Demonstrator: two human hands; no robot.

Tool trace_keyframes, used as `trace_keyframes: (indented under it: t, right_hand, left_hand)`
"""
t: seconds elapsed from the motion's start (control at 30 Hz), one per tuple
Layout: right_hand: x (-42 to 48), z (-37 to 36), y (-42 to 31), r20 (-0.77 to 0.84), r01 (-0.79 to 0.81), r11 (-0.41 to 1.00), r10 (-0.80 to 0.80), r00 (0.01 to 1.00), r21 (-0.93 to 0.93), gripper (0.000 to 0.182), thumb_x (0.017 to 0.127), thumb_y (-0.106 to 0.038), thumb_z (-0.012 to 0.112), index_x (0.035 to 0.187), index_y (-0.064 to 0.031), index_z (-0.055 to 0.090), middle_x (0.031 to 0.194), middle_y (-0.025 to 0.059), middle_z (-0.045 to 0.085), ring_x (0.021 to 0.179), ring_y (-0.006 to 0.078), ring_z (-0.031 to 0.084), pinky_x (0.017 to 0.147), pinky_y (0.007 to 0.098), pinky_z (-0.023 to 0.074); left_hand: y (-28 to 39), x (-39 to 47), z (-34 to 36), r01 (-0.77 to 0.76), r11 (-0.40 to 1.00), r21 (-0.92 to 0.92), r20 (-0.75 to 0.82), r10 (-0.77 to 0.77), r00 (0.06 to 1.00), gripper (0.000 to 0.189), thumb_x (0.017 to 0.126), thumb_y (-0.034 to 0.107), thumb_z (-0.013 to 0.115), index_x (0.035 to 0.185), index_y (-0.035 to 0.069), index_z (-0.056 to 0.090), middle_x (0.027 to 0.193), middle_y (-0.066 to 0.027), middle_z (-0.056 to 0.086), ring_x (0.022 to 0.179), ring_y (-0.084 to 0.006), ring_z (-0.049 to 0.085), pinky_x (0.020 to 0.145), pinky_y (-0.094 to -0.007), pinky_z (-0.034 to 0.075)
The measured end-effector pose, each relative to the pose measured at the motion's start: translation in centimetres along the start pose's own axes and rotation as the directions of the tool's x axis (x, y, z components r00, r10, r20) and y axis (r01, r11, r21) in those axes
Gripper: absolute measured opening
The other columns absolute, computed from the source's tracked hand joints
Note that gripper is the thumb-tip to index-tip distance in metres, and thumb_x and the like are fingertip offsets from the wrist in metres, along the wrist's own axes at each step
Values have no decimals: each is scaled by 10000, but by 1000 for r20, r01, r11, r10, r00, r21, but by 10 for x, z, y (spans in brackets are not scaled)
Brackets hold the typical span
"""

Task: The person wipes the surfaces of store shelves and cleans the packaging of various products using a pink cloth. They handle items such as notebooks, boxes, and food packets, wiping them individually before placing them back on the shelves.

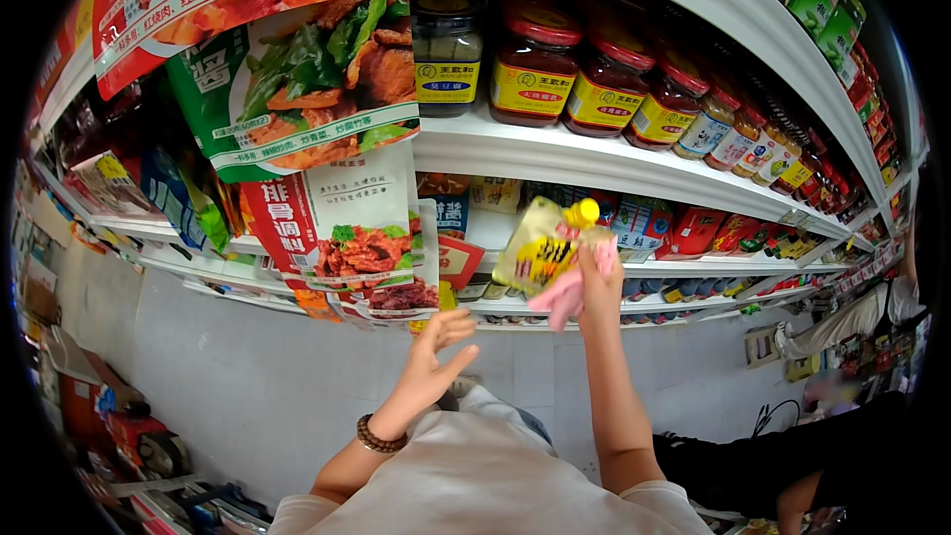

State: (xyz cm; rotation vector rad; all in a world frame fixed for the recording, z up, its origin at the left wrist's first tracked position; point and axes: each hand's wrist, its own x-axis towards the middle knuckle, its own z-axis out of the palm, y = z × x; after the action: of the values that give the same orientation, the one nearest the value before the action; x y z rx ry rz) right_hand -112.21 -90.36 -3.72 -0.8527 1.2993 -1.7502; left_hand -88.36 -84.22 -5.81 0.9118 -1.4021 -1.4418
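Note:
My right hand [598, 279] grips a pink cloth [566, 293] together with a yellowish spouted pouch [536, 247] that has a yellow cap, in front of the middle shelf. To its left, my left hand [440, 357] is raised with its fingers apart and nothing in them; a beaded bracelet [381, 434] is on that wrist. Large seasoning packets, among them a green one [297, 89] and a red-and-white one [334, 223], hang above and to the left of my left hand. Which fingers hold the pouch is partly hidden by the cloth.
Red-lidded glass jars [533, 67] line the upper shelf [513, 143]. Red packets [695, 230] stand on the shelf below. A person in dark clothes [787, 453] is close by at the lower right. Another person's light trousers [839, 327] show farther right, beside a step stool [762, 347].

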Motion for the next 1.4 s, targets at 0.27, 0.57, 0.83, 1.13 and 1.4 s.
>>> trace_keyframes:
  t: [0.27, 0.57, 0.83, 1.13, 1.4]
  right_hand:
    - [68, 48, 45, 45, 63, 998, -64, 997, 15, 151, 878, -81, 578, 1018, -36, 547, 904, 20, 569, 829, 115, 529, 713, 261, 428]
    - [118, 67, 68, 82, -106, 989, 98, 992, 102, 156, 862, -72, 574, 1007, -36, 529, 911, 71, 576, 784, 162, 561, 669, 314, 476]
    - [103, 58, 75, 108, -209, 977, 213, 971, -52, 165, 846, -52, 584, 997, -81, 527, 942, 28, 569, 854, 156, 548, 732, 285, 445]
    - [92, 25, 79, 71, 81, 984, -70, 995, -162, 456, 816, -6, 508, 1258, -47, 401, 1084, 37, 488, 1016, 154, 450, 927, 262, 342]
    - [-40, 9, 40, 140, 54, 980, -27, 990, -190, 385, 956, -242, 480, 1260, -14, 419, 1133, 59, 515, 995, 124, 490, 877, 272, 404]
  left_hand:
    - [11, -35, -18, 121, 993, 9, 79, -122, 989, 342, 879, 80, 591, 1191, 4, 472, 1038, -119, 632, 1004, -179, 593, 914, -330, 440]
    - [10, -48, -31, 113, 993, 32, -3, -113, 994, 337, 876, 81, 592, 1184, 1, 481, 1026, -120, 640, 980, -179, 608, 904, -331, 448]
    - [17, -48, -27, 117, 990, 81, 57, -122, 991, 349, 868, 41, 584, 1198, 10, 474, 1040, -129, 632, 997, -188, 602, 902, -337, 451]
    - [21, -44, -23, 130, 986, 106, 125, -142, 982, 339, 870, 55, 589, 1184, -12, 480, 1044, -141, 636, 997, -190, 603, 909, -338, 447]
    - [0, -34, -11, 75, 997, -29, -132, -78, 988, 505, 818, 111, 680, 1239, -8, 428, 1154, -152, 553, 1089, -234, 547, 945, -340, 419]
